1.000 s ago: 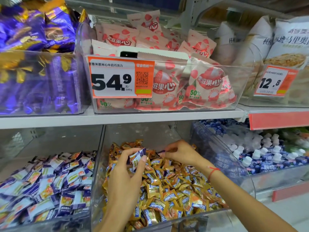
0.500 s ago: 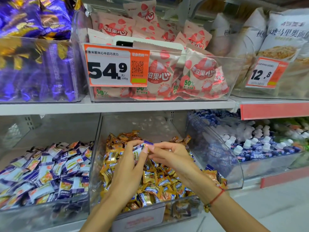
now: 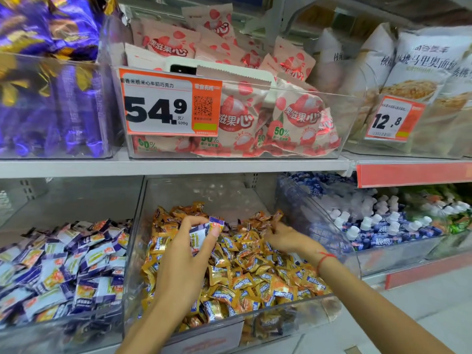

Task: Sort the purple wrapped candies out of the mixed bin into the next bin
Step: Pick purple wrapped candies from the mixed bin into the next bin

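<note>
Left hand point(image 3: 185, 254) raised over mixed bin point(image 3: 286, 319), pinching purple candies point(image 3: 201, 232). Right hand point(image 3: 286, 237) palm-down in gold candies point(image 3: 255, 274), fingers curled; grip unclear.

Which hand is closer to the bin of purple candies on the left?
Left. The left hand holds purple candies just beside the purple candy bin; the right hand reaches into the gold candies, farther away.

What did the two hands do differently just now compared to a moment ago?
The right hand drew away from the left hand and went to the right, back into the gold candies. Half a second ago the two hands met over the purple candies. The left hand still pinches them above the middle bin. The purple bin looks unchanged.
</note>
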`<state>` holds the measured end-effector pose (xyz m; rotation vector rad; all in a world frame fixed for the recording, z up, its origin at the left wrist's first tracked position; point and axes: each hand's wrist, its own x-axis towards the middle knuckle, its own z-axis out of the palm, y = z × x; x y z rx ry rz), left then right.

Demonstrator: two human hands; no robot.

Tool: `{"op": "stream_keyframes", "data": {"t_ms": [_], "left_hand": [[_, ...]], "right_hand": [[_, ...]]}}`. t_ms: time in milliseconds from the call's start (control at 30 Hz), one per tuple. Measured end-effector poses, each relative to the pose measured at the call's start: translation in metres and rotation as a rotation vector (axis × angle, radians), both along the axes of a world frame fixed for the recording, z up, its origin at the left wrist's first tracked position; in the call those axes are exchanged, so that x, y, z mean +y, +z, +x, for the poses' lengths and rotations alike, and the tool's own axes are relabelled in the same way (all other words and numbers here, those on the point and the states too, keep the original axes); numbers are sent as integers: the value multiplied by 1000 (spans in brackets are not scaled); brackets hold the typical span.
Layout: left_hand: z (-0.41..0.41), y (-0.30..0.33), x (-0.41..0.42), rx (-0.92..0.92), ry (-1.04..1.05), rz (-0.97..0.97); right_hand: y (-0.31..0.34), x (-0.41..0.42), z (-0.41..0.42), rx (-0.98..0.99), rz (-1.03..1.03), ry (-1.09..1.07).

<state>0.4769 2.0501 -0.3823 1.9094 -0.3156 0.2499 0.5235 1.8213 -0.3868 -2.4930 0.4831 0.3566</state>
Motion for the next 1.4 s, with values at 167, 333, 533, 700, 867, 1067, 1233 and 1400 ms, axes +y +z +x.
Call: {"op": "stream_keyframes", "data": {"t_ms": [167,333,533,700,867,1067,1233,1400], "left_hand": [[-1,4,1,-19,80,-41],[0,6,1,-67,140,-139],[2,4,4,-79,164,-156],[0,3,3,-64,147,-127],[1,4,2,-15,136,-92],[1,2,3,51,136,-56],[5,-3,5,67,139,-17],[8,-4,4,63,104,9]], "right_hand": [[-17,39,39,8,-200,99],[-12,83,19,-258,8,364],[16,72,-53,-149,84,769],[58,25,-70,-154,361,703],[47,-4,-33,-388,281,383],[6,38,7,-196,-155,591],[17,29,4,-353,-198,455],[39,20,-23,-491,459,161]]}}
